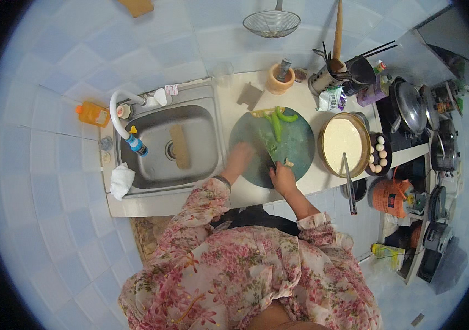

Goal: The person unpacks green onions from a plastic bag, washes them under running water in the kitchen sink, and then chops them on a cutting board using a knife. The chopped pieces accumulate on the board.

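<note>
My right hand [282, 178] grips a knife, whose dark blade [266, 161] lies over the near part of a round green cutting board [306, 142]. Blurred, my left hand [240, 156] is over the board's left side; whether it holds anything cannot be told. Green peppers [275, 127] rest near the board's far edge. Beside my right hand is a small pale piece of food [288, 162]. A yellowish strip [265, 111] lies at the far rim of the board.
At left is a steel sink [152, 183] with a white faucet [113, 109]. To the right stand a large pan of pale batter [343, 138], a bowl of eggs [379, 159] and a utensil holder [321, 82]. A mortar [278, 87] is behind the board.
</note>
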Motion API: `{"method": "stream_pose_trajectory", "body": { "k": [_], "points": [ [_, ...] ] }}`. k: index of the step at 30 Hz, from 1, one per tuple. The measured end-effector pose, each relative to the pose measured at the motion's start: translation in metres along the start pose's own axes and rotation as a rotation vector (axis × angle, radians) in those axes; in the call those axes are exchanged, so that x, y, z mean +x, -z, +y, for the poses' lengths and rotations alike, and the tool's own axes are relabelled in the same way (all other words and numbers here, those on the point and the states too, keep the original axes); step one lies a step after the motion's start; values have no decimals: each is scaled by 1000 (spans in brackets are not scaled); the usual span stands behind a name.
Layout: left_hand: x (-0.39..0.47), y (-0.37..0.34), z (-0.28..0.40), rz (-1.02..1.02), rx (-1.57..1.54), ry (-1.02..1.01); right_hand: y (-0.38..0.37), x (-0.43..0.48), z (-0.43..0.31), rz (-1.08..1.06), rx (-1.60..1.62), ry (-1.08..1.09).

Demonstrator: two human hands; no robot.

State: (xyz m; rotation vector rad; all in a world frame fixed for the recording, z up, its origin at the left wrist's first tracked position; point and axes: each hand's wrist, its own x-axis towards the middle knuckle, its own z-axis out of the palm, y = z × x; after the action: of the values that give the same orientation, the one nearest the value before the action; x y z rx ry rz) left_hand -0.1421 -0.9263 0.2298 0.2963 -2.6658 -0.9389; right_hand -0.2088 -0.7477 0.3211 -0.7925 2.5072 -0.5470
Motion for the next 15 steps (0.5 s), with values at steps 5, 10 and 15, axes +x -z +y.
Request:
{"method": "stream_pose_trajectory", "body": {
  "k": [5,10,15],
  "points": [
    [-2,-10,9,14,-8,177,3,-9,-3,9,3,21],
    [-1,-1,11,22,-1,86,3,-4,-6,-39,-44,19],
    [-4,5,11,9,7,5,-5,5,-2,-51,-38,23]
  ]
}}
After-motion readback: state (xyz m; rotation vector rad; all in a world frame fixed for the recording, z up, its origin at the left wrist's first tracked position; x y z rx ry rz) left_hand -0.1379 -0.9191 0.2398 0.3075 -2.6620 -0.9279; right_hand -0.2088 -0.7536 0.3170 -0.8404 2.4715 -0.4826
